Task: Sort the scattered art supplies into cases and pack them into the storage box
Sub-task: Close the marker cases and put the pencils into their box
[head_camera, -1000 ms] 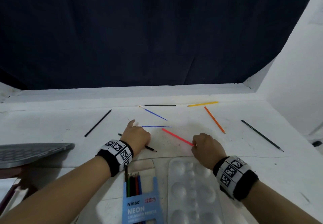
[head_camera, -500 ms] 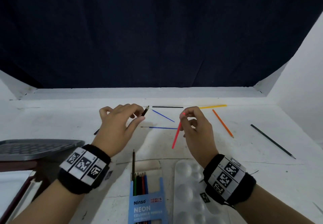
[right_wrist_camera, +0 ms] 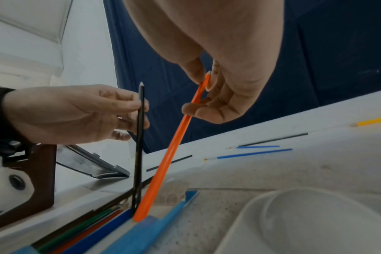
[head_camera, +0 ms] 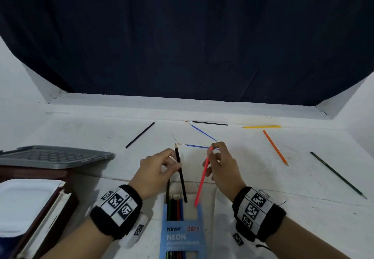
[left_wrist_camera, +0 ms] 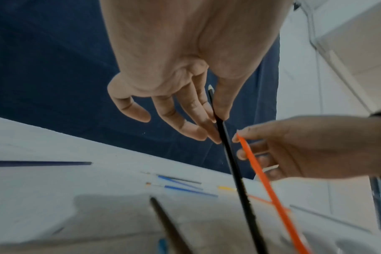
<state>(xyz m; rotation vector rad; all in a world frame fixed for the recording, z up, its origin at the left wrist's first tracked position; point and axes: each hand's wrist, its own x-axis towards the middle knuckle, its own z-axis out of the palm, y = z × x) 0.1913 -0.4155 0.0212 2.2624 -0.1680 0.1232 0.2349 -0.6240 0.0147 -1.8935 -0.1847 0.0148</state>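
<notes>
My left hand (head_camera: 162, 167) pinches a black pencil (head_camera: 180, 173) near its tip, held almost upright, its lower end at the mouth of the blue Ninso pencil case (head_camera: 182, 236). My right hand (head_camera: 220, 163) pinches a red-orange pencil (head_camera: 202, 180) near its tip, its blunt end touching the case's mouth beside the black one. The case holds several coloured pencils (head_camera: 175, 208). In the right wrist view both pencils (right_wrist_camera: 139, 146) (right_wrist_camera: 170, 151) stand in the case opening (right_wrist_camera: 141, 221). The left wrist view shows the black pencil (left_wrist_camera: 230, 154) between thumb and fingers.
Loose on the white table lie a black pencil (head_camera: 140, 135), two blue brushes (head_camera: 203, 132) (head_camera: 194, 146), a black brush (head_camera: 209, 123), a yellow pencil (head_camera: 261, 126), an orange pencil (head_camera: 275, 147) and a dark pencil (head_camera: 338, 174). A grey lid (head_camera: 56, 155) and storage box (head_camera: 30, 204) stand left; a white palette (right_wrist_camera: 305, 221) lies right of the case.
Both hands lifted their pencils off the table, turned them upright and brought them down toward me, so the lower ends now meet the case's mouth.
</notes>
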